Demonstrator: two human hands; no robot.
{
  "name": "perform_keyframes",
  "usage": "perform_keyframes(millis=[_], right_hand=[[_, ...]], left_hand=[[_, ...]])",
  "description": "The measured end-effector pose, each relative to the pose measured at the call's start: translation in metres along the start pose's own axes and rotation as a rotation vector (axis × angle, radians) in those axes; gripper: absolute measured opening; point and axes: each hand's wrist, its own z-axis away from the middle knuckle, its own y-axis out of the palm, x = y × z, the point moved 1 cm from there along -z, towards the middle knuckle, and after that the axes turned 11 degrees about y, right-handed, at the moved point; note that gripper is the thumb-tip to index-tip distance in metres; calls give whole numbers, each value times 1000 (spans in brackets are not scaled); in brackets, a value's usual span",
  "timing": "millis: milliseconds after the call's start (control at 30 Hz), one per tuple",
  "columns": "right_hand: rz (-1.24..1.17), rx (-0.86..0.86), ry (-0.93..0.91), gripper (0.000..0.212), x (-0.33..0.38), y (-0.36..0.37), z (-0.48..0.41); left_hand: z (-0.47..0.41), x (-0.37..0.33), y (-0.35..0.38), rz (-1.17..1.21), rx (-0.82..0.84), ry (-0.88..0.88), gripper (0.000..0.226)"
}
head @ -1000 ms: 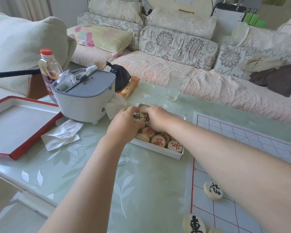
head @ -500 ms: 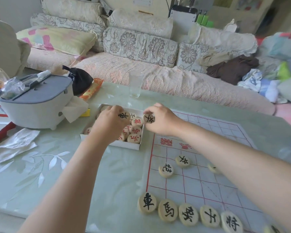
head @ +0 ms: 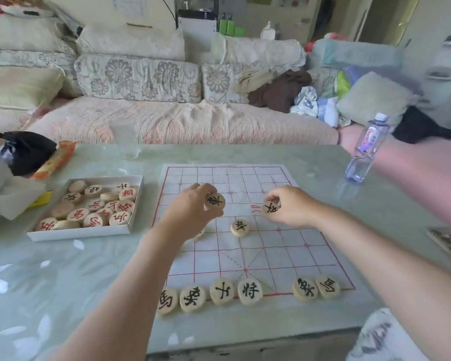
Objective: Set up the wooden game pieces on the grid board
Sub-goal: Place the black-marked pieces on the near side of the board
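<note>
Both hands are off the box (head: 89,232) now and out over the board (head: 284,246); half a second ago they were still at its rim. Your left hand (head: 190,212) pinches a black-marked piece (head: 214,201) between thumb and fingertips, face toward you. Your right hand (head: 289,207) pinches another piece (head: 270,207), fingers curled round it, over the board's middle. A lone piece (head: 240,227) lies on the grid between the two sets of fingers, just nearer you. The near row (head: 250,291) sits well back from your fingertips, along the board's edge. The box, holding the rest, is left of your left fingers.
</note>
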Motion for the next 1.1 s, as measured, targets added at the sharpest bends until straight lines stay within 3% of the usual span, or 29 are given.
perform_keyframes(millis=[133, 367, 567, 667, 800, 933, 1100], right_hand=[[-5, 55, 57, 23, -36, -1, 6], [-94, 45, -10, 19, -58, 11, 10], [-156, 65, -10, 54, -70, 10, 9], [-327, 50, 15, 41, -70, -1, 16], [-550, 271, -9, 23, -72, -9, 38], [-595, 260, 33, 25, -82, -12, 54], [-499, 242, 108, 20, -109, -18, 78]], left_hand=[[-11, -28, 32, 129, 67, 2, 40], [-18, -55, 66, 210, 148, -39, 50], [-15, -75, 79, 206, 162, -58, 43], [-14, -89, 83, 216, 162, -10, 41], [-12, -112, 90, 244, 118, -4, 38], [-10, -131, 101, 242, 94, 33, 41], [-1, -150, 123, 299, 223, 139, 48]])
